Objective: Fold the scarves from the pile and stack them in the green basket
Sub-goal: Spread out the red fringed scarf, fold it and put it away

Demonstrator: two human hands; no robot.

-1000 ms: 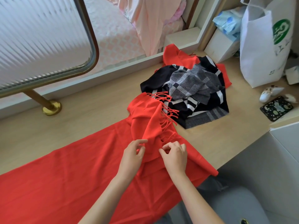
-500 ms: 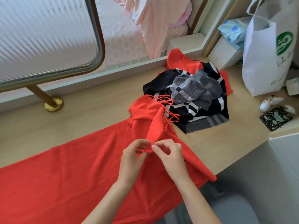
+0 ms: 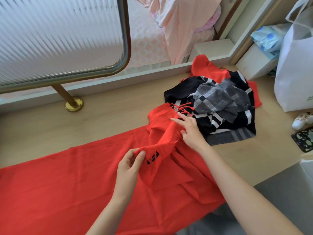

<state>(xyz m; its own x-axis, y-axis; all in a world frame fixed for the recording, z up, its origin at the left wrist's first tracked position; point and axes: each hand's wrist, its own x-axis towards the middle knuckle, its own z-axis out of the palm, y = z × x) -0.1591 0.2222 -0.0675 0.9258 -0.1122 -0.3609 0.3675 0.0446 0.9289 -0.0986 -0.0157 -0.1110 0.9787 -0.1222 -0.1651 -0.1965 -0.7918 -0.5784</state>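
Observation:
A long red scarf (image 3: 67, 180) lies spread across the wooden ledge (image 3: 110, 119), its fringed end bunched up near the middle. My left hand (image 3: 130, 165) pinches the scarf's edge beside a small black label (image 3: 153, 157). My right hand (image 3: 188, 131) holds the same edge further along, close to the red fringe (image 3: 182, 109). Behind it sits the pile of scarves (image 3: 218, 106): black-and-white striped, grey checked, and another red one underneath. No green basket shows in this view.
A white tote bag (image 3: 294, 68) stands at the right, with a white box (image 3: 254, 65) behind it. A small white toy (image 3: 301, 120) and a dark patterned case (image 3: 304, 139) lie near the right edge. A brass rail post (image 3: 73, 104) stands at the left.
My hands moved apart along the scarf's edge: the right slid up toward the fringe, the left lifted the edge and exposed the black label.

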